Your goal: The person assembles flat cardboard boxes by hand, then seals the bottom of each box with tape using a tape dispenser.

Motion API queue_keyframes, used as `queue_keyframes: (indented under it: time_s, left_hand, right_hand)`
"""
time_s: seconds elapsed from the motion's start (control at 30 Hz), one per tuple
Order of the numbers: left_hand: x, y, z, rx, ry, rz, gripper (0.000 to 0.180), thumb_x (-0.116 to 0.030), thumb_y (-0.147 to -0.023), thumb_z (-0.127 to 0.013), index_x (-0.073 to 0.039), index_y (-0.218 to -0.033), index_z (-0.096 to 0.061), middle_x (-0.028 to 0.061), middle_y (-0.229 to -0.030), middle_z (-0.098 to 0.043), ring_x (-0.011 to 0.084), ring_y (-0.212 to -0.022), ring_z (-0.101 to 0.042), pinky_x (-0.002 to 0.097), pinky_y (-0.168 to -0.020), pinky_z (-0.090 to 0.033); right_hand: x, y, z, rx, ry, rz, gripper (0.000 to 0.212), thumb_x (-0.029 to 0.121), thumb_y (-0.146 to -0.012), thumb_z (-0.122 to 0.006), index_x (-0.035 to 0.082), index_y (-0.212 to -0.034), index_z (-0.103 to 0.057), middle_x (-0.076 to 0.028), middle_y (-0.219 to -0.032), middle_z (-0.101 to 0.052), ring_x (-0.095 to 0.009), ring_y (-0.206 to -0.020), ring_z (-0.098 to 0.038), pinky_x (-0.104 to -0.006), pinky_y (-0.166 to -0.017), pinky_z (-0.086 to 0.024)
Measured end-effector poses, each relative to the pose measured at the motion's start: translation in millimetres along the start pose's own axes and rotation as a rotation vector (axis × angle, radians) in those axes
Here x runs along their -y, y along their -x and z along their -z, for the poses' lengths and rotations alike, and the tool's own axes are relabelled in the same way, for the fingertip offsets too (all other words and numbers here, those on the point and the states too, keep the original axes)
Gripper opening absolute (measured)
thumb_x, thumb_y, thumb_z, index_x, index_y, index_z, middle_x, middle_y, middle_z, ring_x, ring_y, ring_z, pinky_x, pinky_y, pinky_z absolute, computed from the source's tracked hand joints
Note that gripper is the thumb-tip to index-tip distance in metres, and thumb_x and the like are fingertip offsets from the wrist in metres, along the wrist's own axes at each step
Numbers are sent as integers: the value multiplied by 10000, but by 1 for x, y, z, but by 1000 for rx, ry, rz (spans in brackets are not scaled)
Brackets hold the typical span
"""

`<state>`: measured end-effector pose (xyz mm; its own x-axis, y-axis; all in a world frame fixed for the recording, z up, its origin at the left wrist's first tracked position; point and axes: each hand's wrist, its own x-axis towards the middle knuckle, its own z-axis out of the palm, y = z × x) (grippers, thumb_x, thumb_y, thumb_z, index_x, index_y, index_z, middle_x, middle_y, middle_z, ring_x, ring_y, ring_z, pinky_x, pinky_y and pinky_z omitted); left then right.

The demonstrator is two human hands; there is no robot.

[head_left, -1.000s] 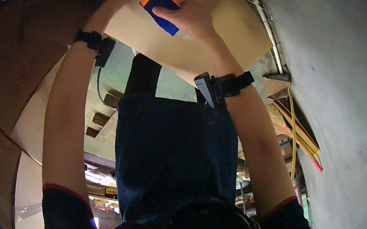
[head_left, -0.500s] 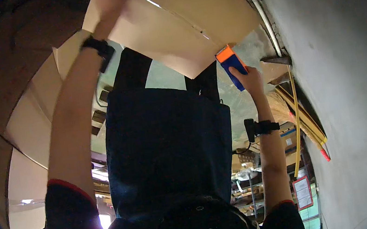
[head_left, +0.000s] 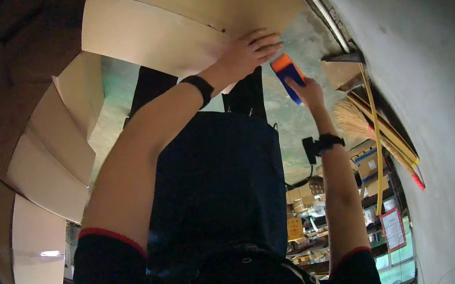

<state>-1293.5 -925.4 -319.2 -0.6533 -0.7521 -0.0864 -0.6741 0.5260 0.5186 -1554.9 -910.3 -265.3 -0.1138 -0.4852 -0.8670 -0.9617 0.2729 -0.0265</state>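
Note:
A large brown cardboard sheet or box panel spans the top of the view, with a dark seam running diagonally across it. My left hand lies at the near right edge of the cardboard, its fingers stretched out and holding nothing. Just right of those fingertips, apart from the cardboard, is a boxy blue-and-orange hand tool whose exact kind I cannot tell. The fingers of my right hand are wrapped round the lower part of this tool, its orange end pointing up toward the cardboard.
More folded cardboard stands along the left. A straw broom and a yellow strip lean by the grey wall on the right. Several boxes are stacked behind, near a red-framed sheet. A pale pipe runs along the wall.
My left hand has moved from the cardboard's far left side to its near right edge. The cardboard has shifted left and up. My right hand keeps the tool, now apart from the cardboard.

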Motion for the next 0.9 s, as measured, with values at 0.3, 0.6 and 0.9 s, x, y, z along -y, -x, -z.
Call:
queue_keyframes:
  time_s: [0.3,0.6,0.9]
  left_hand:
    - [18,-16,50,-31,-15,-209,346,-218,-809,-539,-82,-1113,-632,53,-1323,-528,204,-1328,-354,417,-1113,-266]
    - [270,183,171,-640,772,1240,398,-253,-978,-470,-44,-1314,-445,136,-1279,-508,290,-1207,-439,330,-1044,-338]
    - [58,222,345,-673,646,716,661,-475,-827,-631,24,-1244,-510,180,-1175,-546,328,-1045,-536,379,-938,-414]
  right_hand:
    - [75,-34,-27,-62,74,-134,704,727,-706,-574,49,-844,-705,-122,-818,-695,-265,-803,-683,-418,-691,-521]
    - [132,-29,-33,-21,-1587,-321,411,295,-863,-654,28,-1166,-579,-62,-1061,-650,-165,-937,-639,-353,-848,-510]
    - [-45,73,105,-2,-1149,488,578,-71,-783,-601,67,-1327,-463,-141,-1392,-418,-250,-1255,-435,-413,-1070,-329]
